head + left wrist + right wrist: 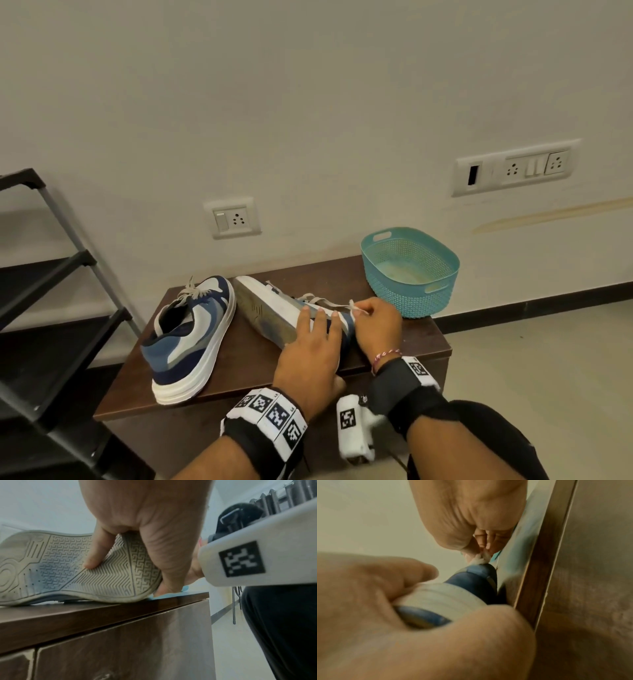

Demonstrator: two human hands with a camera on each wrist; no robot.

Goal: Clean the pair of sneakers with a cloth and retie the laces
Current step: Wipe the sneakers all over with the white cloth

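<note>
1. Head view shows the left hand (308, 353) nearest, gripping the heel of the tipped sneaker (274, 308), thumb on the sole.
2. Just beside it, the right hand (376, 325) pinches a pale lace (356, 307) between thumb and fingers.
3. This sneaker lies on its side on the brown cabinet (239, 359).
4. The second sneaker (191, 335) stands upright to the left, laces tied.
5. Farther back sits a teal basket (411, 270), near the wall.
</note>
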